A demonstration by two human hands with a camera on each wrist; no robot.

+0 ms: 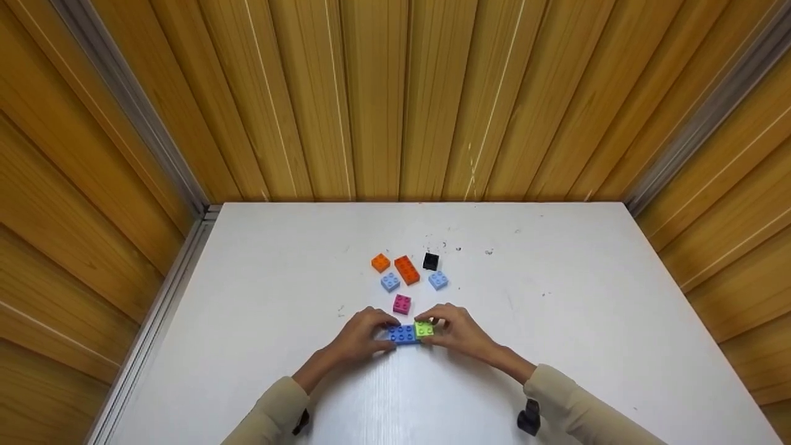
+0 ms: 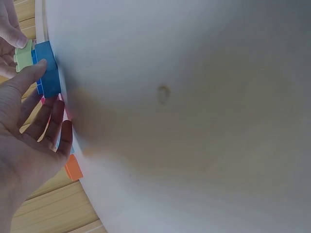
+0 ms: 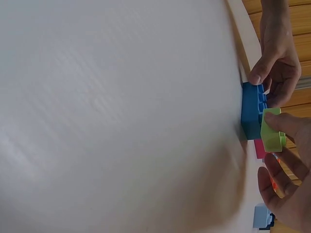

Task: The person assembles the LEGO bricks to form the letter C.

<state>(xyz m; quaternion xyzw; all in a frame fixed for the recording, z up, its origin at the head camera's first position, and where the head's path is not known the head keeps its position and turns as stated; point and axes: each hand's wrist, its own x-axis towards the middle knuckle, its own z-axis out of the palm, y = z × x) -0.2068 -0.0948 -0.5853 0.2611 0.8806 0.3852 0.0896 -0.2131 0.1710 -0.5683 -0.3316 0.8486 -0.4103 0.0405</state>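
Observation:
A long blue toy brick (image 1: 401,334) lies on the white table, its studs up. My left hand (image 1: 364,334) grips its left end between thumb and fingers. In the left wrist view that thumb presses the side of the blue brick (image 2: 48,73). My right hand (image 1: 460,330) pinches a small lime green brick (image 1: 424,329) at the right end of the blue one. From the right wrist view, the green brick (image 3: 272,131) sits over the blue brick's studs; whether it is fully pressed down I cannot tell.
Just beyond the hands lies a magenta brick (image 1: 401,304). Farther back are two light blue bricks (image 1: 390,282), an orange brick (image 1: 380,262), a longer red-orange brick (image 1: 407,270) and a black brick (image 1: 431,261). Wood-look panels (image 1: 383,99) stand behind the table (image 1: 259,266).

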